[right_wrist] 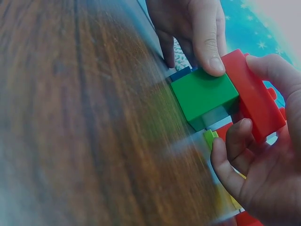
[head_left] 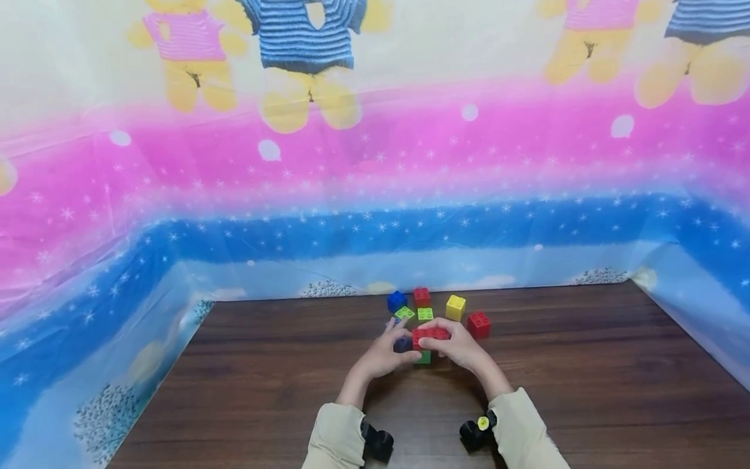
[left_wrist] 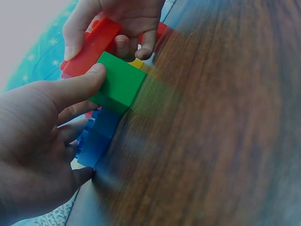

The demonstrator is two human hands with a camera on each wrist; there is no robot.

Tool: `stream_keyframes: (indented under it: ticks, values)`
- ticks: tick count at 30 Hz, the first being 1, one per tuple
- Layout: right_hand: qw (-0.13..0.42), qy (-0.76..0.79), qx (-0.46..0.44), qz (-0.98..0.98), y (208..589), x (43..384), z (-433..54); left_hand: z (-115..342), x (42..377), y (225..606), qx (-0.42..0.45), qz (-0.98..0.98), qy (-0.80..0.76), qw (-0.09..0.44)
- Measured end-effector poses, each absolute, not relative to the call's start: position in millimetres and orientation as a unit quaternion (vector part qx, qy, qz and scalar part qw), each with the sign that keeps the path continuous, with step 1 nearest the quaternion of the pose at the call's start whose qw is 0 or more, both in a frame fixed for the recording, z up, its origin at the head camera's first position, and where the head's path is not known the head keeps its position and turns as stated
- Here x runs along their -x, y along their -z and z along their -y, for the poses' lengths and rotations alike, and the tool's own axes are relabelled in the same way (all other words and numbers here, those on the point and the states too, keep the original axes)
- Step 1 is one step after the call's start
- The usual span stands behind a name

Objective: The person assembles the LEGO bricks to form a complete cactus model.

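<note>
My right hand (head_left: 464,346) holds a long red brick (right_wrist: 253,94) between thumb and fingers, its studs facing up. The red brick sits on or against the top of a green block (left_wrist: 123,81); whether they are joined cannot be told. With its thumb on the green block's side, my left hand (head_left: 379,355) pinches that block; its other fingers are partly hidden behind it. A dark blue brick (left_wrist: 99,137) stands on the table beside the green block, close under the left fingers.
Behind the hands stand a blue brick (head_left: 396,301), a red brick (head_left: 421,297), two light green bricks (head_left: 425,314), a yellow brick (head_left: 455,307) and another red brick (head_left: 478,324). The brown wooden table (head_left: 263,391) meets a patterned cloth (head_left: 351,228) at its back and sides.
</note>
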State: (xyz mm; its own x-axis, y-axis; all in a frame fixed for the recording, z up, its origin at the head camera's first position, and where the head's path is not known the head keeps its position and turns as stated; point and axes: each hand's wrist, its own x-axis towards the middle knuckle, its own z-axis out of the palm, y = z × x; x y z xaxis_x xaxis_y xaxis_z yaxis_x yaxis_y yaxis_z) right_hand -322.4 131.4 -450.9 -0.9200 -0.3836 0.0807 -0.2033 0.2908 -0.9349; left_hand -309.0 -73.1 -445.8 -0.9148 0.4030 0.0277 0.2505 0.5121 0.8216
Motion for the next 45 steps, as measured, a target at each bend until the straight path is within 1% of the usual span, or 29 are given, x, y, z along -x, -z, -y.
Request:
stream_keyframes:
  ticks: [5, 20, 25, 30, 36, 45]
  values:
    - [0.072, 0.564, 0.183, -0.802, 451.4, 325.9, -131.2, 73.1, 310.4, 443.5, -0.190, -0.865, -0.458, 0.080]
    - [0.080, 0.576, 0.184, -0.792, 453.2, 324.1, -132.4, 72.9, 308.5, 442.7, -0.194, -0.863, -0.460, 0.078]
    - [0.087, 0.576, 0.193, -0.789, 454.4, 325.1, -132.8, 73.8, 306.4, 443.0, -0.188, -0.862, -0.463, 0.083]
    - [0.079, 0.571, 0.189, -0.795, 455.8, 323.4, -132.3, 77.0, 304.3, 441.5, -0.175, -0.854, -0.482, 0.090]
    - [0.081, 0.571, 0.183, -0.796, 458.5, 321.8, -131.4, 81.3, 304.5, 440.6, -0.166, -0.859, -0.480, 0.057]
    - [0.082, 0.568, 0.192, -0.796, 456.2, 323.0, -132.9, 80.0, 311.1, 438.6, -0.169, -0.824, -0.541, -0.026]
